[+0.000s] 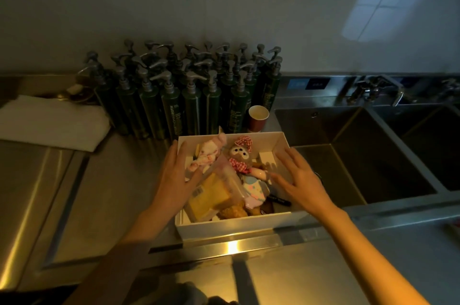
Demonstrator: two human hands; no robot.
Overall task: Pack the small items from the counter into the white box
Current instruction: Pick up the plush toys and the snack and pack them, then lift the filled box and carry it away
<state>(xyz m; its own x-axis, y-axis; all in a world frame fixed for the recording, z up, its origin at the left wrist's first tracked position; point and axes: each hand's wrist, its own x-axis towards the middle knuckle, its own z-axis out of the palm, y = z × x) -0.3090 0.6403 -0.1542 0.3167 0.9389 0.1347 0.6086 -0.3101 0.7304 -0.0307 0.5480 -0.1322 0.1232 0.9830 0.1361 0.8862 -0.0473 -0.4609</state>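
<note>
resting on a steel surface (104,195), the white box (234,226) sits close to the near edge, at about 6 o'clock from the group of dark pump bottles (184,95) and just beside the sink (348,155), which lies at its 3 o'clock. the left hand (174,180) lies over the left wall of the box with fingers straight and spread, and it touches the contents near the pink plush toy (206,155). the right hand (298,177) is also open, fingers stretched over the right side; if it touches anything i cannot tell. neither hand grips a thing. i think both palms are placed so to press the pile down and keep it inside the walls, because the box looks full: a brown doll with a checked cap (240,153) at 12 o'clock, a yellow packet (211,197) near the middle, a black pen (278,199) at 4 o'clock. a red paper cup (258,117) stands just behind the box, and a folded white cloth (49,123) lies at 10 o'clock. the packing seems nearly finished.
</note>
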